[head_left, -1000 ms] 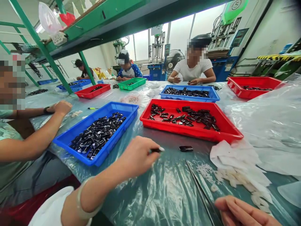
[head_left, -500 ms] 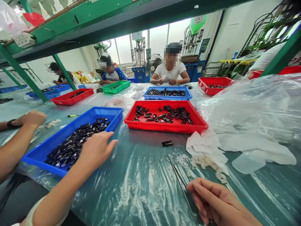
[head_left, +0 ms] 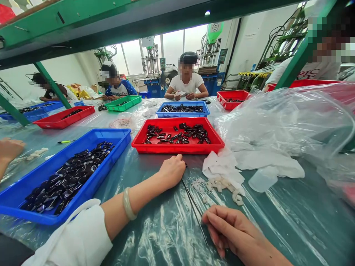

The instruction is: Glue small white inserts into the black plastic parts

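Observation:
My left hand (head_left: 173, 171) is closed around a small shiny black part (head_left: 186, 166) just in front of the red tray; most of the part is hidden by the fingers. At the lower right, my right hand (head_left: 231, 231) grips slim metal tweezers (head_left: 191, 201) between thumb and fingers, their tips pointing away from me towards the left hand. Beside the tweezer tips lie tiny whitish pieces (head_left: 198, 185) and larger cream-coloured pieces (head_left: 222, 184). The red tray (head_left: 177, 149) contains scattered black parts, and a blue tray (head_left: 111, 168) on the left holds a dense pile of them.
Crumpled clear plastic (head_left: 266, 123) and a white cloth (head_left: 220, 166) cover the right side. A green shelf beam (head_left: 111, 24) crosses overhead. Farther back stand a smaller blue tray (head_left: 183, 114) and a green tray (head_left: 123, 106). A co-worker's hand (head_left: 11, 149) rests at far left; other people sit opposite.
My left hand has moved right from over the blue tray and closed on the black part that lay on the table. The view has shifted; my right hand still grips the tweezers.

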Motion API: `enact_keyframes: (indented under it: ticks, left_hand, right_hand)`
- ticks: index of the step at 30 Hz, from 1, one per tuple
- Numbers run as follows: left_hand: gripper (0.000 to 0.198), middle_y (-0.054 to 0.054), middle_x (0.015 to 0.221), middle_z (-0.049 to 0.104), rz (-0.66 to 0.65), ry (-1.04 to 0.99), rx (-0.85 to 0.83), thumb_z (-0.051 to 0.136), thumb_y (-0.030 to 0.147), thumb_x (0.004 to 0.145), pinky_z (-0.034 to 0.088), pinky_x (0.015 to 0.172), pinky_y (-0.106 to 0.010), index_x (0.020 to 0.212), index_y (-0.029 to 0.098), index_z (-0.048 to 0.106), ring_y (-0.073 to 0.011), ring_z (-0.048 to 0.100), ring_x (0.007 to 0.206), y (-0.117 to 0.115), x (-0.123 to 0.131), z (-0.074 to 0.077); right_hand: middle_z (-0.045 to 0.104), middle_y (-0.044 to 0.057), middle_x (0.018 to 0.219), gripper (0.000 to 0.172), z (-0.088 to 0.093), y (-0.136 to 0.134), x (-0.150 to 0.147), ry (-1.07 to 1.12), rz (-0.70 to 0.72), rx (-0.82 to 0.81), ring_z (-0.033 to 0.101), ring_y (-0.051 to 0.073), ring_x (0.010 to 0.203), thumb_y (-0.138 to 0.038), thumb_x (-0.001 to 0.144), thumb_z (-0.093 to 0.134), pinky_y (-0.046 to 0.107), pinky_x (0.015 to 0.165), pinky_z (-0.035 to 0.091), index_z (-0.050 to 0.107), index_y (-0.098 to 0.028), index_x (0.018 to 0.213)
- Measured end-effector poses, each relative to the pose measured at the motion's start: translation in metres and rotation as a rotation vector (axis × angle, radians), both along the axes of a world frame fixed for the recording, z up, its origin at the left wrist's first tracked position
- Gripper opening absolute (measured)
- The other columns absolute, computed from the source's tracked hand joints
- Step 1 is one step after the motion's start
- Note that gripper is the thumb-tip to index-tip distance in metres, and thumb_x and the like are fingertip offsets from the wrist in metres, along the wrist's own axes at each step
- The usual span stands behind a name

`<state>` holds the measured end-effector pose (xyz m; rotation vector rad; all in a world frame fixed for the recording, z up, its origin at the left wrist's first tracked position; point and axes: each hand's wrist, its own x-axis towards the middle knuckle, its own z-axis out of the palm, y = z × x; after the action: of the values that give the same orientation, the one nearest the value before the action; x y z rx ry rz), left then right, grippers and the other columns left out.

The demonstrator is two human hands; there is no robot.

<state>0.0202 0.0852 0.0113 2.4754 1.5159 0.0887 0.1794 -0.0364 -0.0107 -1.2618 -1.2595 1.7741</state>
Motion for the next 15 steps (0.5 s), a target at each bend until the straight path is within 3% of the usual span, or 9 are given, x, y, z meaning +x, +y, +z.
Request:
enact_keyframes:
  ticks: [5, 7, 9, 12, 15]
  left_hand:
    - [0.029, -0.008, 0.112, 0.057, 0.080, -0.244, -0.183, 0.052, 0.032, 0.088, 0.049, 0.081, -0.039, 0.111, 0.015, 0.055, -0.0190, 0.058, 0.096, 0.000, -0.006, 0.003]
    - [0.026, -0.007, 0.098, 0.061, 0.108, -0.397, -0.312, 0.048, 0.033, 0.090, 0.052, 0.073, -0.034, 0.102, 0.012, 0.058, -0.0165, 0.061, 0.084, -0.006, -0.011, 0.009]
    - [0.029, -0.006, 0.084, 0.062, 0.134, -0.572, -0.462, 0.041, 0.033, 0.091, 0.052, 0.062, -0.028, 0.092, 0.011, 0.058, -0.0141, 0.062, 0.071, -0.014, -0.017, 0.016]
    - [0.028, -0.007, 0.083, 0.062, 0.165, -0.835, -0.669, 0.041, 0.034, 0.088, 0.051, 0.056, -0.021, 0.091, 0.012, 0.058, -0.0118, 0.062, 0.067, -0.031, -0.024, 0.024]
    - [0.028, -0.008, 0.083, 0.063, 0.188, -1.029, -0.838, 0.047, 0.035, 0.084, 0.051, 0.055, -0.019, 0.092, 0.011, 0.059, -0.0113, 0.062, 0.065, -0.046, -0.029, 0.025]
  right_hand:
    - [0.050, -0.003, 0.057, 0.037, 0.006, -0.004, 0.006, -0.115, -0.061, 0.128, 0.043, 0.009, 0.050, -0.053, 0.077, 0.058, 0.022, 0.050, 0.038, 0.058, -0.017, 0.071]
    - [0.055, -0.001, 0.064, 0.028, 0.011, -0.005, 0.013, -0.260, -0.246, 0.316, 0.050, 0.012, 0.059, -0.048, 0.075, 0.062, 0.023, 0.058, 0.042, 0.060, -0.020, 0.073]
    - [0.062, 0.000, 0.075, 0.027, 0.018, -0.003, 0.023, -0.469, -0.548, 0.566, 0.057, 0.017, 0.070, -0.048, 0.072, 0.062, 0.028, 0.068, 0.046, 0.062, -0.023, 0.082]
    - [0.063, 0.003, 0.105, 0.045, 0.029, 0.008, 0.044, -0.681, -0.939, 0.738, 0.060, 0.024, 0.087, -0.053, 0.068, 0.060, 0.043, 0.081, 0.046, 0.057, -0.027, 0.105]
    - [0.051, 0.010, 0.126, 0.079, 0.035, 0.026, 0.063, -0.775, -1.073, 0.736, 0.050, 0.031, 0.110, -0.053, 0.053, 0.067, 0.048, 0.088, 0.042, 0.045, -0.023, 0.123]
